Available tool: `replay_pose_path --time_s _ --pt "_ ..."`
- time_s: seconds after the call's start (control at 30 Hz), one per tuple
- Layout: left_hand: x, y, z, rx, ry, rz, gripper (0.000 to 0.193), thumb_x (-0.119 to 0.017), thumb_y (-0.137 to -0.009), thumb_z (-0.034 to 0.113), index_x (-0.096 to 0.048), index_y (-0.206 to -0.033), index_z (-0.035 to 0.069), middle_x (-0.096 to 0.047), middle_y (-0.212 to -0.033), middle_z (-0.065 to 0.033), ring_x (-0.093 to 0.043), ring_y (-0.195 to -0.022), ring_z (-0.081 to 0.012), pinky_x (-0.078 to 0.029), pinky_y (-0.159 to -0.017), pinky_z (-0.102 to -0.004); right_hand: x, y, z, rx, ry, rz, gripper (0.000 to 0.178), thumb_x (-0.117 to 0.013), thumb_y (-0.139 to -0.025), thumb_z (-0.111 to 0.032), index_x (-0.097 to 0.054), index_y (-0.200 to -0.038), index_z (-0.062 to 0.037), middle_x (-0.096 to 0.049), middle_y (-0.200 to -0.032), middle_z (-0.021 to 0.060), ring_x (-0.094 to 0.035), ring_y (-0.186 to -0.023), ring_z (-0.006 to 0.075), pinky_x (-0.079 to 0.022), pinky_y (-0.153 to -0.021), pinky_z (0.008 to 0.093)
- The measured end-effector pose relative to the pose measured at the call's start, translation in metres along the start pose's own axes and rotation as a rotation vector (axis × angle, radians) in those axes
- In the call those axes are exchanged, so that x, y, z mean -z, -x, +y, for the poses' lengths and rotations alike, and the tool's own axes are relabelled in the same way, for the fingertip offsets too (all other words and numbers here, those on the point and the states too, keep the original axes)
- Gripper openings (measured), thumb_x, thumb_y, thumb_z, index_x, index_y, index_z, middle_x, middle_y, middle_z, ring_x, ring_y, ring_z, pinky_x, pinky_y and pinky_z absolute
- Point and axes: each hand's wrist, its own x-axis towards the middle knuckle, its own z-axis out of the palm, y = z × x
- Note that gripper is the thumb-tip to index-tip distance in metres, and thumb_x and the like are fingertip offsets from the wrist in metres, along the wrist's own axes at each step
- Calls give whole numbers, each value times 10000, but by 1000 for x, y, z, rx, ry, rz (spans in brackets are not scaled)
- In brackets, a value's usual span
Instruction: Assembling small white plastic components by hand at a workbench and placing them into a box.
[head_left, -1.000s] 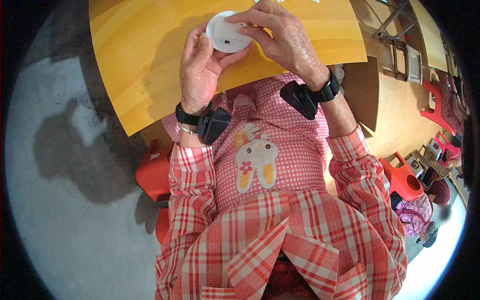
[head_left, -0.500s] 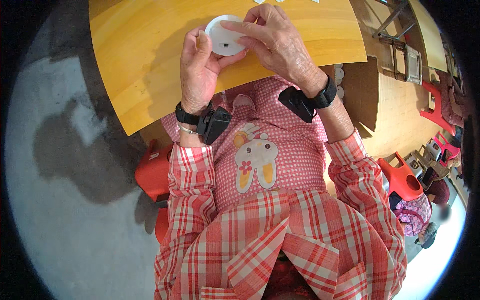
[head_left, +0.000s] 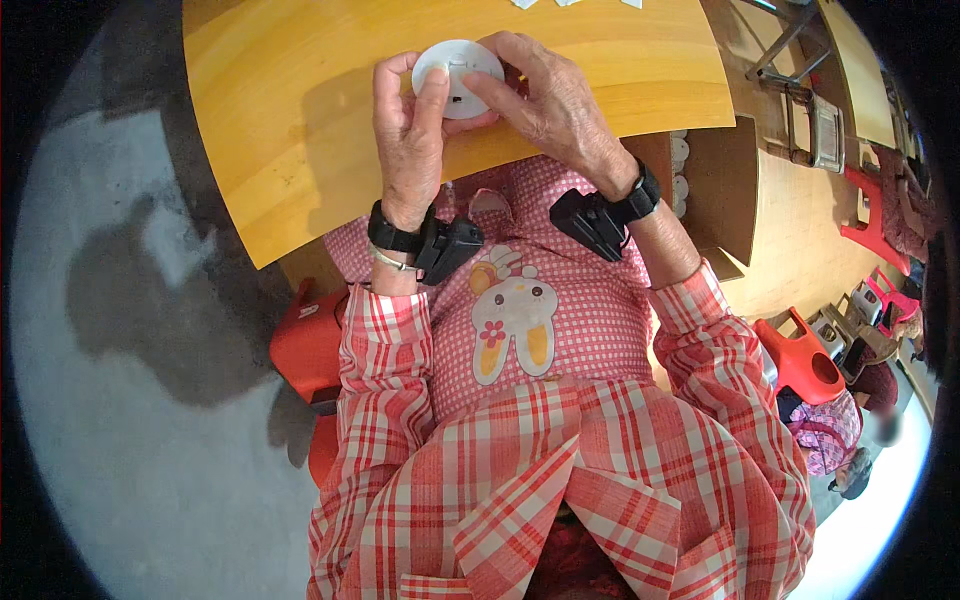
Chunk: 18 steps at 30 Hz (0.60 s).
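A round white plastic disc (head_left: 458, 56) is held up over the near edge of the yellow wooden table. It has a small dark slot near its lower edge and a raised detail near its top. My left hand (head_left: 412, 130) grips the disc from the left, thumb pressed on its face and fingers behind. My right hand (head_left: 545, 100) closes on its right side, with the thumb on the face and the index finger along the upper rim. The fingers behind the disc are mostly hidden.
The yellow table (head_left: 300, 120) spreads ahead, with white scraps (head_left: 568, 2) at its far edge. Below its right side stands a cardboard box (head_left: 715, 185) beside stacked white discs (head_left: 680, 165). Red stools (head_left: 805, 360) and a seated person (head_left: 828, 435) are at the right.
Both thumbs now press on the disc's face. My left thumb has moved from the rim inward, and my right fingers have shifted from across the face to the right rim.
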Motion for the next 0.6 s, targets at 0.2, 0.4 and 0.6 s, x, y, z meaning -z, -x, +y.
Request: replay_pose_path --time_s 0.2,0.4,0.6 --pt "1 0 -4 -46 -81 -4 251 -486 -949 143 -377 -1157 54 -568 -1049 -112 -614 -891 -197 -594 -694 -363 -2 0 -4 10 12 28 235 -613 -830 -220 -571 -910 -3 -549 -737 172 -565 -652 339 -452 -587 409" --pt "-13 -2 -4 -110 -149 97 227 -469 -953 141 -394 -1138 33 -584 -977 -100 -606 -851 -148 -594 -633 -295 4 0 2 -96 -42 15 266 -628 -827 -236 -592 -936 4 -579 -766 181 -588 -668 322 -469 -599 384" --pt "-12 -1 2 23 -204 3 281 -477 -950 169 -379 -1164 16 -615 -844 -154 -654 -652 -188 -574 -541 -280 9 -1 22 -19 -103 52 285 -616 -855 -262 -595 -955 5 -602 -792 190 -602 -684 314 -480 -602 369"
